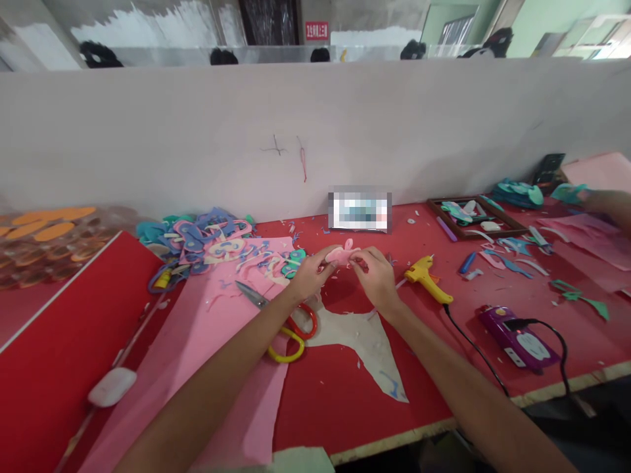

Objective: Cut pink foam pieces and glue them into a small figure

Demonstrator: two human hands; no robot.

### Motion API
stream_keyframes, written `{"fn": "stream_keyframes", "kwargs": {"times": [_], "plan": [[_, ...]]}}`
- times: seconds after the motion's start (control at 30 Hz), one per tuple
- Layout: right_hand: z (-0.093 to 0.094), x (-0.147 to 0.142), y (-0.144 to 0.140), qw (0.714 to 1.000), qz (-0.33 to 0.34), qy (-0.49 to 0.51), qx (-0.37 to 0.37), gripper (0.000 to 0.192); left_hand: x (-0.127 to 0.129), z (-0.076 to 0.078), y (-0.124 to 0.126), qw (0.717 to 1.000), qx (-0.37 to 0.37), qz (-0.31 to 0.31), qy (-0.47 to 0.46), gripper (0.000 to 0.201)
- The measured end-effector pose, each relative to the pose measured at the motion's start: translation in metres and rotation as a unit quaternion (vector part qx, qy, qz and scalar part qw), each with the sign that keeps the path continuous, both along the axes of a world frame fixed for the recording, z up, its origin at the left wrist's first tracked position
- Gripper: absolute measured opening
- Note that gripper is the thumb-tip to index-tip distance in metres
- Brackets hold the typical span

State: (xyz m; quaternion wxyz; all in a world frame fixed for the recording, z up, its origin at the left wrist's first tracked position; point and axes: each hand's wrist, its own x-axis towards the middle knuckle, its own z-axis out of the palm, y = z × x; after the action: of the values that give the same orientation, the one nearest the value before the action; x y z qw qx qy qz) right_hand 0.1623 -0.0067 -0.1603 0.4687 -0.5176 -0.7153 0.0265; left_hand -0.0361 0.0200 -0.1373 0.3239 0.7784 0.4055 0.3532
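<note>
My left hand (309,273) and my right hand (375,274) meet above the red table (340,394), both pinching one small pink foam piece (341,253) between the fingertips. Scissors with red and yellow handles (286,328) lie just under my left forearm on a pink foam sheet (207,348). A yellow glue gun (426,277) rests on the table just right of my right hand, its black cord trailing toward the front edge.
A heap of blue, pink and teal foam cutouts (217,244) lies at back left. A white scrap (365,348), a purple device (520,338), a wooden tray (473,220) and foam offcuts sit right. Another person's arm (611,207) enters at far right. A white partition (315,131) stands behind.
</note>
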Motion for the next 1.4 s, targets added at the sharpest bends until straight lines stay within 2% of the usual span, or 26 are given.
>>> {"fn": "stream_keyframes", "kwargs": {"times": [0.27, 0.53, 0.93, 1.2, 1.4], "plan": [[0.0016, -0.0038, -0.0035, 0.998, -0.022, -0.04, 0.053, 0.014, 0.001, 0.0028, -0.002, 1.0, -0.011, 0.002, -0.001, 0.051], [0.0038, -0.0058, -0.005, 0.993, -0.037, -0.084, 0.07, 0.012, 0.001, 0.002, -0.0011, 1.0, -0.008, -0.008, -0.008, 0.052], [0.0061, -0.0079, -0.0073, 0.992, -0.044, -0.107, 0.05, 0.016, 0.0008, 0.0018, -0.0011, 1.0, 0.004, 0.006, -0.005, 0.053], [0.0078, -0.007, -0.0071, 0.993, -0.038, -0.1, 0.057, 0.009, -0.0003, -0.0008, 0.0013, 1.0, 0.002, 0.023, 0.005, 0.053], [0.008, -0.0046, -0.0061, 0.994, -0.043, -0.086, 0.059, 0.012, -0.0016, -0.0009, 0.0012, 0.999, 0.015, 0.031, -0.003, 0.051]]}}
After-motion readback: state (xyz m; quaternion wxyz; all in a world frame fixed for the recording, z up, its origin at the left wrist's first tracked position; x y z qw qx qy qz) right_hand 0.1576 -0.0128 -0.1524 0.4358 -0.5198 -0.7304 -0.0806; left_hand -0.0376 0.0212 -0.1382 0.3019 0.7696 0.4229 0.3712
